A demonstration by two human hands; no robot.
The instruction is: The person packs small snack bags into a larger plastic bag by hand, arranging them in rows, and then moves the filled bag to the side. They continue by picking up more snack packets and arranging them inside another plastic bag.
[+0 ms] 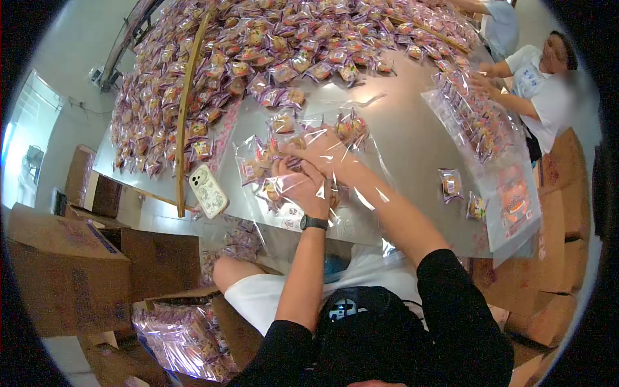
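Note:
A large clear plastic bag [358, 222] lies on the metal table in front of me, holding several small wrapped snacks [252, 169]. My left hand [302, 188], with a dark watch at the wrist, has its fingers curled over packets in the middle of the bag. Just beyond it, my right hand [320, 152] reaches across with bent fingers pressed round packets. Shiny film covers the right forearm and part of both hands. Fingertips are partly hidden among the wrappers. More wrapped snacks [351, 126] sit beside the right hand.
A big heap of wrapped snacks [277, 48] covers the far table [412, 97], with a wooden strip [188, 109] across it. A phone [208, 191] lies left. At right are a filled bag [477, 122] and a co-worker [532, 71]. Cardboard boxes [64, 271] stand around.

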